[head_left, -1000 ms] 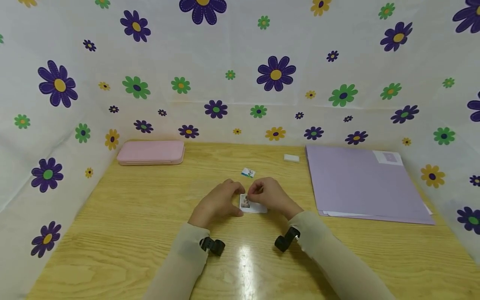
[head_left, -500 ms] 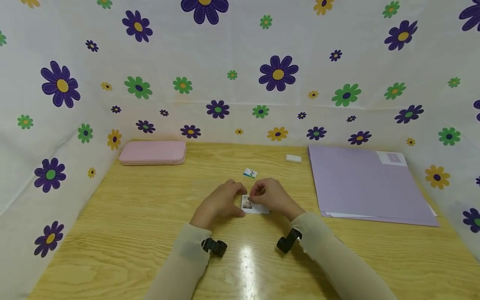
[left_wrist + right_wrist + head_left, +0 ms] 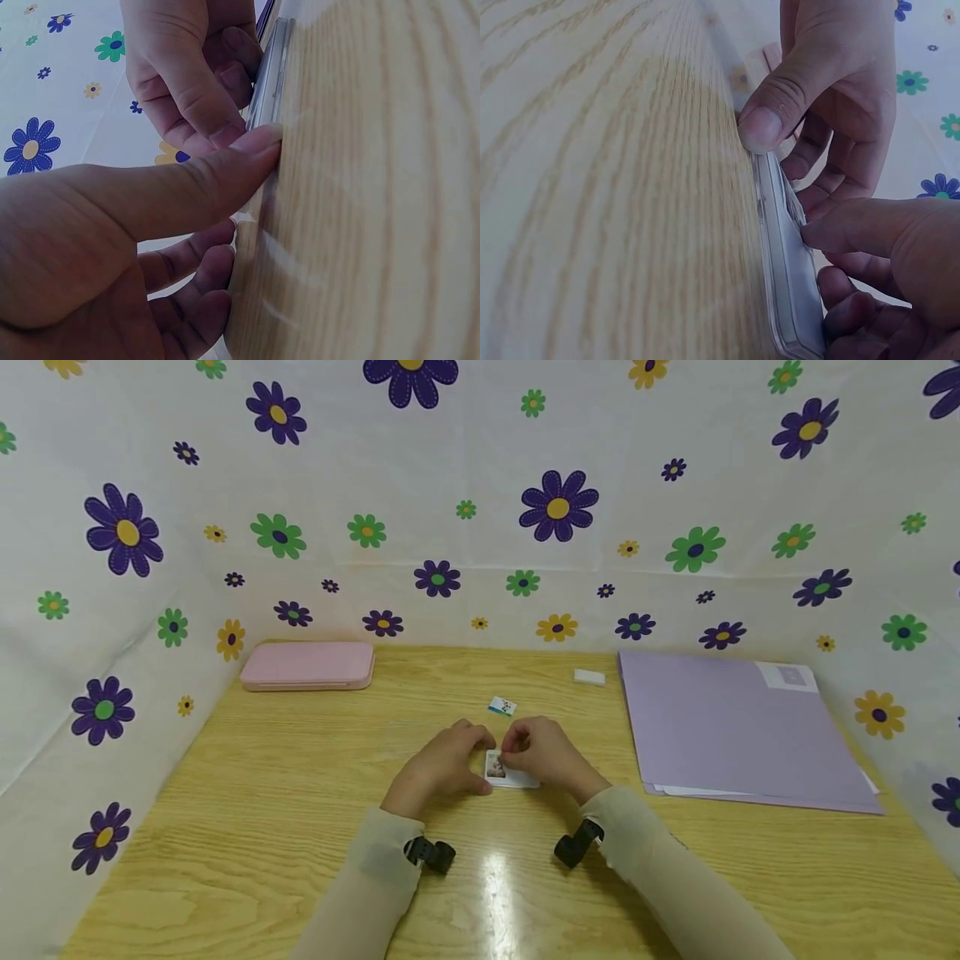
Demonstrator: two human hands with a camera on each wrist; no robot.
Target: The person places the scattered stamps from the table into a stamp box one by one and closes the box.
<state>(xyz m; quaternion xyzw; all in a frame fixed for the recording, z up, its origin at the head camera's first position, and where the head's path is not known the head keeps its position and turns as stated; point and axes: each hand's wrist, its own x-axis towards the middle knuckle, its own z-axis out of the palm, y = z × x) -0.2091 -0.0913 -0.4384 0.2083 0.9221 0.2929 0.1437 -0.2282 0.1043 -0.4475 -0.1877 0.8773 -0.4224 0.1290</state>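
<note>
A flat, clear-edged case with a white face (image 3: 525,779) lies on the table between the hands. On its left part shows a small photo picture (image 3: 495,767). My left hand (image 3: 441,765) grips the case's left end, thumb at the near edge and fingers at the far edge. Over the case, my right hand (image 3: 546,752) pinches at the photo's edge with thumb and forefinger. In the right wrist view the right thumb (image 3: 855,225) presses on top of the case, at the photo's lifted-looking edge. The right fingertips partly cover the photo.
Just beyond the hands lies a small blue-and-white printed card (image 3: 502,706). A white block (image 3: 589,677) sits farther back. At the back left is a pink pencil case (image 3: 307,665); a purple folder (image 3: 742,727) with papers lies on the right. Flowered cloth (image 3: 465,460) hangs behind.
The head view has shifted slightly, so everything appears a little farther right. Both hands keep their hold, with only slight movement of the right fingertips at the photo.
</note>
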